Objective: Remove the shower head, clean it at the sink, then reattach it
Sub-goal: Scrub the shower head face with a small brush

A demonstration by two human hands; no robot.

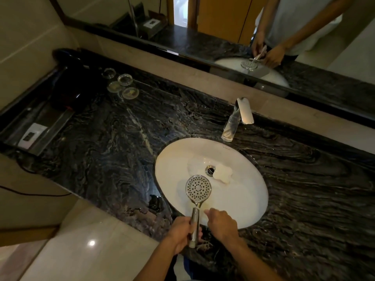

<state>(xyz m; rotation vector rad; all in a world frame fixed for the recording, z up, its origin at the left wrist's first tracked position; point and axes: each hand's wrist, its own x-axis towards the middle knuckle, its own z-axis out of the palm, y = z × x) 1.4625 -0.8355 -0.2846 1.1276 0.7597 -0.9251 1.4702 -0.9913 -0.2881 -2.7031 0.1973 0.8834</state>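
Dim, warm indoor lighting; wide-angle view with edge distortion.

We observe low overall brightness, with the white sink basin as the brightest surface. We note a small specular highlight on the glossy floor tile and glare on the chrome faucet. The dark marble countertop loses detail toward the upper left, where objects merge into shadow. Straight edges bow near the frame borders, and the mirror reflection is soft.
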